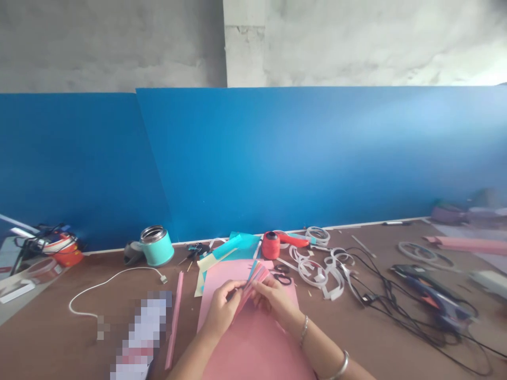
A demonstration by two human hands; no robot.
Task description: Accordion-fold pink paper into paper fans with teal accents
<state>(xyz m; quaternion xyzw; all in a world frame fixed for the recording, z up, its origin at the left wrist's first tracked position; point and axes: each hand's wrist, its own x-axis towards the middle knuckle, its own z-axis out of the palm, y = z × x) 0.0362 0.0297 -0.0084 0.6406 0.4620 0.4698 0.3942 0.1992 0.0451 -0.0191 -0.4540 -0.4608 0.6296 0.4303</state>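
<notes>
Above the middle of the desk, a small bundle of paper strips [258, 271] in pink, blue and white fans upward between my two hands. My left hand [224, 307] pinches the bundle's left side between thumb and fingers. On the other side, my right hand [277, 302], with bracelets on the wrist, has its thumb on the strips and its fingers curled behind. Beneath both hands lies a large pink paper sheet [253, 353]. Dark scissors handles [282, 275] show just beyond my right hand. Blue paper [233, 244] and cream paper lie behind the pink sheet.
To the left are a folded pink strip [174, 322], a white cable [119, 274], a turquoise cup [158, 248] and a pixelated object [142, 332]. A red round object [271, 246], coiled white cables [317, 269] and tangled black wires [390, 298] lie rightward. A blue partition [297, 158] stands behind.
</notes>
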